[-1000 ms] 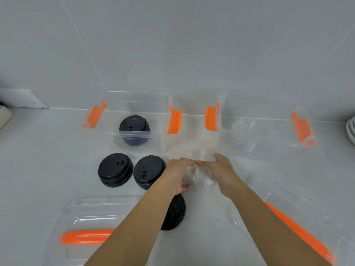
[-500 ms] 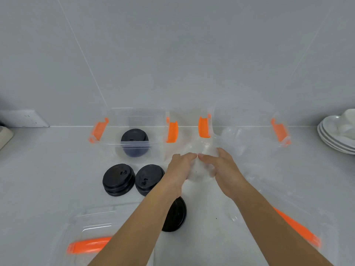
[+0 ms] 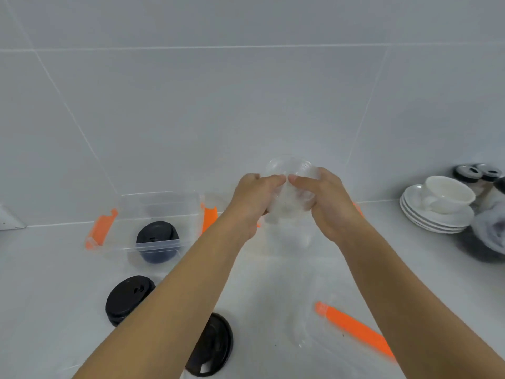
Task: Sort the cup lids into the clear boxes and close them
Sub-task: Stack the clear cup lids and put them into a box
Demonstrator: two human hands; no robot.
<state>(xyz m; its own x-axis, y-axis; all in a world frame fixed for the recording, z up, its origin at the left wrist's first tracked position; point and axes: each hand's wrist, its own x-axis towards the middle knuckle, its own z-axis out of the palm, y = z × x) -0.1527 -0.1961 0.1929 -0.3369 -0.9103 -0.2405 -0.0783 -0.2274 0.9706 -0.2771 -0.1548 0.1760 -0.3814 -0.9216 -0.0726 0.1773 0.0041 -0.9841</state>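
Observation:
My left hand (image 3: pixel 252 199) and my right hand (image 3: pixel 326 201) hold a stack of clear dome lids (image 3: pixel 291 184) between them, lifted above the counter. Behind my hands the right clear box (image 3: pixel 289 242) is mostly hidden and blurred. The left clear box (image 3: pixel 161 212) with orange latches holds a black lid (image 3: pixel 157 237). A stack of black lids (image 3: pixel 128 298) lies in front of that box. Another black lid (image 3: pixel 211 344) lies partly under my left forearm.
A clear box cover with an orange handle (image 3: pixel 352 328) lies at the right front. Stacked white saucers with a white cup (image 3: pixel 437 212) stand at the right against the tiled wall, beside dark-capped jars (image 3: pixel 476 173). A wall socket (image 3: pixel 8 221) sits at the far left.
Both hands have risen from the counter with the clear lids and moved toward the right box. The camera has tilted up, so the front box covers mostly left the view.

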